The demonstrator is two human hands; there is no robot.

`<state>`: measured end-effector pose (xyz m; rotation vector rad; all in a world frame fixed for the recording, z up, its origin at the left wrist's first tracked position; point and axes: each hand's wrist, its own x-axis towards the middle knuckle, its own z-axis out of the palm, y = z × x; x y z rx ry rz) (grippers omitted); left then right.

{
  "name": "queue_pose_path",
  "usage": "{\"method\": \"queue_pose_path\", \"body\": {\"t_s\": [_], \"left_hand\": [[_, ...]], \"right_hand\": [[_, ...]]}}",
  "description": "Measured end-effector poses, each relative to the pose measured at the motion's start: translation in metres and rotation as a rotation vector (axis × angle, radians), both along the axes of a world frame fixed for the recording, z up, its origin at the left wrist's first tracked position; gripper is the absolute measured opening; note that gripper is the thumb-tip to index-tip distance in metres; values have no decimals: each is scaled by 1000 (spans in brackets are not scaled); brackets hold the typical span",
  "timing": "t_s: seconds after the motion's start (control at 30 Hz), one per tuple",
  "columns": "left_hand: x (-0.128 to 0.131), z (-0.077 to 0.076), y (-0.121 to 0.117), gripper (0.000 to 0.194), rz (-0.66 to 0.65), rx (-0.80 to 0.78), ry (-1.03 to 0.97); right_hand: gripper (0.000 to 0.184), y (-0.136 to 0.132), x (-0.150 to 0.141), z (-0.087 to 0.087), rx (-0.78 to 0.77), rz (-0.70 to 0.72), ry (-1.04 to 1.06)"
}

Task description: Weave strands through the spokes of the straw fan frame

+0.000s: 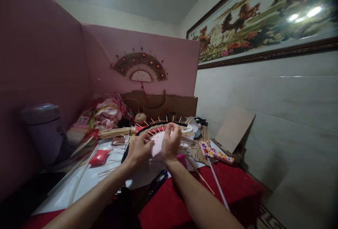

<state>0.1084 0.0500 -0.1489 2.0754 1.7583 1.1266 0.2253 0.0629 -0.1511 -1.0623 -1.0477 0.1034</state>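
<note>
A half-round craft fan (156, 144) stands tilted up before me, with thin sticks poking out past its curved edge. Its centre is pale pink with small red spots, and outside that come a red band, a braided tan cord (150, 127) and a black rim. My left hand (137, 148) pinches the fan's left side with bent fingers. Over its right half, my right hand (171, 142) is closed, thumb and fingertips together at the upper bands. Whatever lies between those fingertips is hidden.
A bundle of sticks (116, 133), a red packet (99, 157), a twine ball (140, 118) and pink fabric (108, 111) lie around the fan. Dark-handled scissors (155, 183) rest on the red cloth (169, 204). A finished fan (142, 65) hangs on the pink panel. A tumbler (43, 134) stands left.
</note>
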Motion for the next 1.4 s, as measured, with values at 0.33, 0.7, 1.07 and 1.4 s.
{"method": "queue_pose_path", "body": {"t_s": [0.33,0.7,1.07,1.4], "left_hand": [[-19,27,-25,18,137,524,65],[-24,13,-42,19,20,806,301],[-60,-1,-68,15,-72,769,91],[-75,-3,-47,38,22,51,-448]], "right_hand": [[48,2,3,8,5,437,494],[21,-1,-16,-3,-326,1110,960],[28,5,-12,-2,-248,979,1253],[27,14,3,4,-161,913,1313]]}}
